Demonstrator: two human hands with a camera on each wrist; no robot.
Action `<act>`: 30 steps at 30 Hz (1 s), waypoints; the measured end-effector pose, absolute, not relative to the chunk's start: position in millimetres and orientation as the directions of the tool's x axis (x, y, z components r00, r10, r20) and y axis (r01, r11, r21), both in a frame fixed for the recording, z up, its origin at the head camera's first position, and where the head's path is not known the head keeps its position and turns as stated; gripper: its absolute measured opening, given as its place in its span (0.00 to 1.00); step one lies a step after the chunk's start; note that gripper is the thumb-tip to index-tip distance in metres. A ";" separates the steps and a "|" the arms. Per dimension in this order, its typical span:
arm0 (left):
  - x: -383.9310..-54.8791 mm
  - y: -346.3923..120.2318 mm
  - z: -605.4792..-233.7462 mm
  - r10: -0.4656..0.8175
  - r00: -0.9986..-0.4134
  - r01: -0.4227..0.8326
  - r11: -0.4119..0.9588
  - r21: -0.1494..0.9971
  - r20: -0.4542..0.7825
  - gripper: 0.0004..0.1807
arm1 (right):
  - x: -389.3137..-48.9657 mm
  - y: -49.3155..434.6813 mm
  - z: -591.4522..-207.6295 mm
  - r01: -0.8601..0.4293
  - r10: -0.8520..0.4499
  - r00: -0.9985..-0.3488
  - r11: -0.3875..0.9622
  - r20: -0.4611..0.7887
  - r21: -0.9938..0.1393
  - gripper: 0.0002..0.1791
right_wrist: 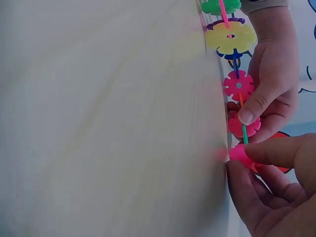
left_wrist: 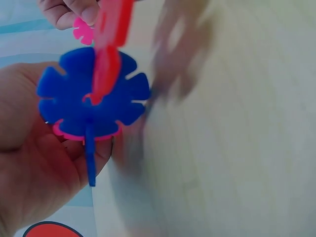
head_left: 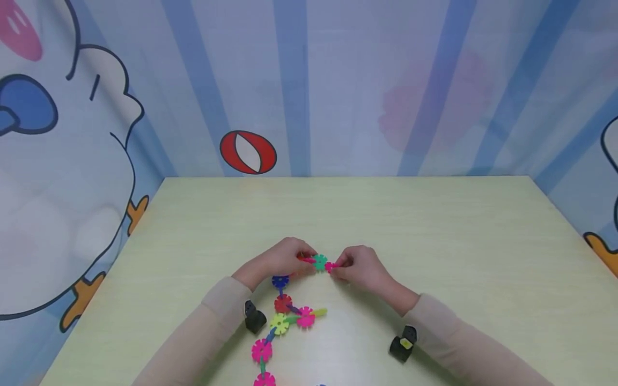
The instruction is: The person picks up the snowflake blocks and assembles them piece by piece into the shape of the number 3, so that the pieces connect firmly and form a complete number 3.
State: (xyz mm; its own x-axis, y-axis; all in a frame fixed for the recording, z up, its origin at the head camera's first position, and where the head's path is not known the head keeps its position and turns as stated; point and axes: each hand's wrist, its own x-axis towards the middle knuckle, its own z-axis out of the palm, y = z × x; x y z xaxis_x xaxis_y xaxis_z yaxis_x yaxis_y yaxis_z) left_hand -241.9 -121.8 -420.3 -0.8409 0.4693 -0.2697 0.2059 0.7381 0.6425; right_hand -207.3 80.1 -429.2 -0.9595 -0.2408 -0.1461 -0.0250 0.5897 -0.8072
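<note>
Interlocking snowflake discs form a chain across the table. My left hand (head_left: 289, 257) pinches its far end, where a pink disc (right_wrist: 244, 126) lies under the thumb in the right wrist view. Between the hands shows a green disc (head_left: 320, 262), joined to a small pink disc (head_left: 330, 267). Thumb and fingers of my right hand (head_left: 364, 271) pinch that small pink disc at its outer side. In the left wrist view, a blue disc (left_wrist: 123, 89) with a red disc (left_wrist: 111, 44) slotted into it hangs in front of the left palm, which is partly hidden.
Toward me the chain continues with a red disc (head_left: 283, 303), a yellow disc (head_left: 279, 324) and several pink ones on the pale table (head_left: 434, 225). Black wrist cameras sit under both sleeves. A printed cloth wall (head_left: 338, 96) stands behind the table's far edge.
</note>
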 end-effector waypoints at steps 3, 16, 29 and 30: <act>-241.0 -121.8 -420.0 0.465 -0.845 0.206 0.738 0.643 -0.264 0.19 | -206.7 78.6 -430.0 -0.031 -0.241 -0.961 0.583 -0.137 -0.812 0.05; -240.5 -121.4 -420.6 0.469 -0.848 0.214 0.728 0.651 -0.246 0.17 | -205.7 74.3 -434.2 -0.028 -0.217 -0.969 0.562 -0.115 -0.827 0.08; -240.2 -123.3 -423.5 0.493 -0.848 0.267 0.713 0.648 -0.193 0.16 | -206.3 70.2 -438.9 -0.062 -0.214 -0.975 0.539 -0.065 -0.840 0.09; -240.0 -123.1 -423.7 0.494 -0.848 0.268 0.713 0.647 -0.192 0.16 | -206.2 70.1 -439.2 -0.068 -0.216 -0.975 0.536 -0.059 -0.841 0.09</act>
